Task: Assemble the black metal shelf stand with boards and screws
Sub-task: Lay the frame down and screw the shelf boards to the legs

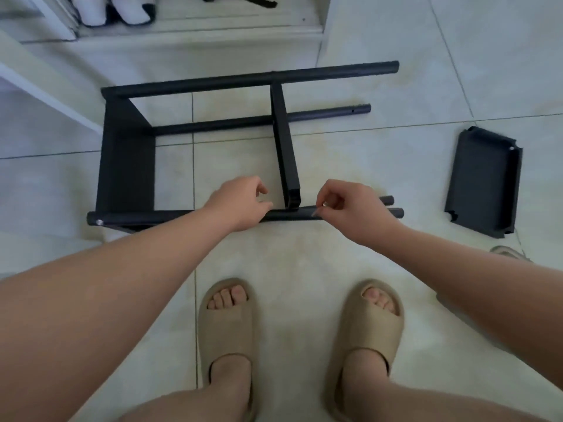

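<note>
Two hands work at the shelf stand's [125, 153] near pole [170, 217]: my left hand [240, 202] holds it, my right hand [350, 208] pinches a small screw [325, 204] just above. The stand lies sideways on the tiled floor [396, 269], a loose board [484, 181] well apart, rightward.

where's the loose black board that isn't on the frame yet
Head view, far right: the loose board lies flat on the tiled floor, apart from the frame, beyond the right hand.
</note>
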Motion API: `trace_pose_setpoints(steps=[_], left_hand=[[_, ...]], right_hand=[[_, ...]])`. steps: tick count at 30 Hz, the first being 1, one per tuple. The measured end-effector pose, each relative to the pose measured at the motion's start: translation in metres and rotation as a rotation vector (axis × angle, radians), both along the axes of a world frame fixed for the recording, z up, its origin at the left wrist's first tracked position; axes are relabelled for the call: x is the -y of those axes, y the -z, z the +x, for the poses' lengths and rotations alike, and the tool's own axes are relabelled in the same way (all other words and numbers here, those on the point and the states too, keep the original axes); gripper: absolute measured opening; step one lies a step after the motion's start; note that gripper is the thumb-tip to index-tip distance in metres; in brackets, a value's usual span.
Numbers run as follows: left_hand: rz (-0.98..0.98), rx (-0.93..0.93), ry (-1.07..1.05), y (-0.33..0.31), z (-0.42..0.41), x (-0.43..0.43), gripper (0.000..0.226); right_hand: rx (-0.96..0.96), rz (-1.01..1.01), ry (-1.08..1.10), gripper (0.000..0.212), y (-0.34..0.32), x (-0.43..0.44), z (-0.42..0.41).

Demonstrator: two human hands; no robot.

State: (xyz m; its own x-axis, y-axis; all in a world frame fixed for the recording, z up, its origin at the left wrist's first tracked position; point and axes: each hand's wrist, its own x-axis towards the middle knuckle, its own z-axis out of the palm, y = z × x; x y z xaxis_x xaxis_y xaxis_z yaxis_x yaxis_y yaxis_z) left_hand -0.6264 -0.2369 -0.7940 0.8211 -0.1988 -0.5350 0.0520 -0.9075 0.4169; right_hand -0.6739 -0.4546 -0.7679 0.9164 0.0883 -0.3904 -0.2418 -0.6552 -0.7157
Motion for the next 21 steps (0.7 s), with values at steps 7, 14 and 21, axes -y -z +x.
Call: trace_pose_setpoints(steps=[7, 14, 21], left_hand=[[-0.058, -0.145, 0.183, 0.041, 0.013, -0.003, 0.039], [0.024, -0.076, 0.192, 0.056, 0.005, -0.001, 0.033], [-0.106, 0.017, 0.137, 0.034, -0.007, -0.011, 0.016]], right_hand=[[-0.03, 0.174, 0.058, 0.019, 0.038, 0.003, -0.006], [-0.052, 0.344, 0.126, 0.019, 0.049, 0.007, -0.017], [0.012, 0.384, 0.04, 0.017, 0.045, -0.003, -0.037]])
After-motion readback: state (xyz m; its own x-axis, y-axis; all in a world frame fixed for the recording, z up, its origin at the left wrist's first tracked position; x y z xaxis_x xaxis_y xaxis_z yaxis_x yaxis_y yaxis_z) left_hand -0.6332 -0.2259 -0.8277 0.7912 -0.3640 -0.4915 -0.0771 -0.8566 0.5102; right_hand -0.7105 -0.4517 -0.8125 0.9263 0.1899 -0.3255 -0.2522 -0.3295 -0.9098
